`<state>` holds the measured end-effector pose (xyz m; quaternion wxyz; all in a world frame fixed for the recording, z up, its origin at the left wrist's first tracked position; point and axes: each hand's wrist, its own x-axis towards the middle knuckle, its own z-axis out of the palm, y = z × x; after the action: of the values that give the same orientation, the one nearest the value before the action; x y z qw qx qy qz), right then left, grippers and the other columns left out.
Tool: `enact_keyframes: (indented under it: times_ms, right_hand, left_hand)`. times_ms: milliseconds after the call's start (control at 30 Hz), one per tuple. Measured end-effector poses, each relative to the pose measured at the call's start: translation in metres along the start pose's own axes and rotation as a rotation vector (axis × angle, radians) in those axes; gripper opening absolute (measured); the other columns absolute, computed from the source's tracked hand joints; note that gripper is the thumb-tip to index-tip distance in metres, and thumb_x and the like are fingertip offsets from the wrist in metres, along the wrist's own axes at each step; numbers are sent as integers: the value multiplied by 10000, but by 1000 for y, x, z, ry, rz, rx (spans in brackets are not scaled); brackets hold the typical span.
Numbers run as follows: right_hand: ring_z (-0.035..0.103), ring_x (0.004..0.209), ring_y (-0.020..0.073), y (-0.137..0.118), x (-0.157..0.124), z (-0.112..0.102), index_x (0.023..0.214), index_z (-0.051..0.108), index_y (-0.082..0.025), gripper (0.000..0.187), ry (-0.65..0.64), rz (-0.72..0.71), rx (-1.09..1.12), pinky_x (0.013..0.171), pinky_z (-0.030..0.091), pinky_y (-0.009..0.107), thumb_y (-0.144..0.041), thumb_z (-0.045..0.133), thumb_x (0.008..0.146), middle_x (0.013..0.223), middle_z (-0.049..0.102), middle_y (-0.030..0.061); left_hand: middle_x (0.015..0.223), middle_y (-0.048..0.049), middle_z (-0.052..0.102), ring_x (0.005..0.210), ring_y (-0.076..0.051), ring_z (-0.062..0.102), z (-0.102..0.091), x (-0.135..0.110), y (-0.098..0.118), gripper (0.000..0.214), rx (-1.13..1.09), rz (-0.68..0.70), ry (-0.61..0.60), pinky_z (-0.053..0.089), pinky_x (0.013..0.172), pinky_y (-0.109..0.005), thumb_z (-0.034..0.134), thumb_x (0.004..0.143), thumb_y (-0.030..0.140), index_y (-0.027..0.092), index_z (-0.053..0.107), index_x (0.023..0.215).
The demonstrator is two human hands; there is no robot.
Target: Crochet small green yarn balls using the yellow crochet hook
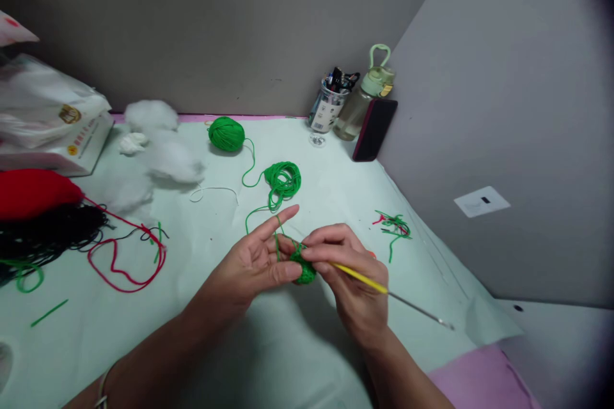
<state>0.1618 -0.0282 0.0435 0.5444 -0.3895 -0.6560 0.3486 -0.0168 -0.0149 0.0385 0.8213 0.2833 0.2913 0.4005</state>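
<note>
My left hand (259, 262) pinches a small green crocheted piece (304, 271) between thumb and fingers, with its forefinger stretched out and green yarn running over it. My right hand (348, 268) is closed on a yellow-handled crochet hook (384, 291), whose metal end points to the lower right. The hook's working tip is at the green piece, hidden by my fingers. The strand leads back to a loose coil of green yarn (282, 180) and on to a green yarn ball (226, 134).
White stuffing (158, 147) lies at the back left by a plastic bag (43, 108). Red yarn (33, 192), black yarn (48, 233) and a red strand (125, 262) are on the left. Yarn scraps (394, 227), a pen cup (329, 105), a bottle (367, 92) and a phone (374, 130) sit right.
</note>
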Motion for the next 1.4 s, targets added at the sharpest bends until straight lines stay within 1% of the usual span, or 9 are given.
enact_keyframes:
  times_ms: [133, 300, 367, 567, 733, 933, 1067, 1233, 1400]
  right_hand:
    - [700, 881, 171, 0, -1, 4, 1082, 794, -297, 317, 40, -68, -72, 705, 595, 293, -55, 643, 943, 996, 722, 48]
    - [677, 896, 176, 4, -9, 14, 1173, 765, -274, 466, 156, -199, -287, 728, 565, 316, 68, 602, 902, 1001, 703, 58]
    - [672, 904, 181, 4, -11, 16, 1196, 758, -264, 495, 147, -238, -322, 743, 559, 323, 89, 602, 887, 999, 702, 64]
    - [676, 842, 143, 3, -2, 6, 1102, 798, -308, 346, 68, -42, -71, 673, 547, 257, -41, 659, 931, 958, 696, 31]
    - [677, 885, 155, 8, 0, -1, 1052, 810, -337, 239, 15, 63, 169, 724, 567, 276, -159, 682, 956, 967, 722, 20]
    - [659, 852, 151, 8, 0, 0, 1034, 816, -321, 245, 70, 46, 100, 684, 543, 268, -128, 701, 935, 933, 726, 17]
    - [670, 885, 167, 14, 1, -5, 1021, 809, -308, 160, 9, 86, 252, 766, 548, 310, -209, 706, 949, 912, 741, 18]
    - [674, 807, 140, 17, 1, -7, 1040, 790, -282, 128, -3, 197, 437, 723, 548, 291, -288, 680, 974, 942, 726, 19]
    - [680, 776, 117, 12, 2, -4, 988, 780, -261, 101, 22, 282, 564, 712, 562, 254, -305, 691, 966, 903, 711, 7]
  left_hand:
    - [945, -4, 681, 883, -147, 645, 6, 1, -5, 906, -1, 53, 113, 512, 868, -293, 869, 775, 188, 242, 416, 1558]
    - [949, 1, 676, 955, -154, 620, 22, -2, -18, 729, 73, 149, 302, 492, 930, -296, 824, 817, 209, 247, 521, 1479]
    - [944, 4, 668, 938, -155, 615, 24, -3, -21, 722, 115, 184, 315, 492, 926, -301, 824, 812, 219, 247, 529, 1470]
    - [950, -12, 646, 936, -179, 616, 12, -1, -7, 996, 102, 94, 182, 494, 892, -326, 853, 785, 211, 239, 297, 1611]
    - [968, -19, 648, 900, -165, 634, 3, 0, 4, 1058, -10, -7, 41, 480, 888, -320, 864, 788, 214, 212, 223, 1629]
    - [943, -7, 634, 895, -162, 645, 2, 1, 2, 1067, -117, -116, -57, 472, 854, -294, 869, 782, 195, 174, 210, 1621]
    - [967, -31, 680, 880, -151, 661, 0, -1, 6, 1057, -115, -93, -141, 467, 849, -281, 831, 824, 182, 158, 152, 1633]
    - [990, -53, 715, 880, -166, 705, -3, -3, 11, 1016, -95, -69, -202, 485, 855, -302, 751, 897, 173, 176, 63, 1645]
    - [1086, -100, 717, 904, -195, 731, -3, -3, 13, 1014, -90, -105, -207, 480, 729, -265, 737, 908, 205, 180, 40, 1643]
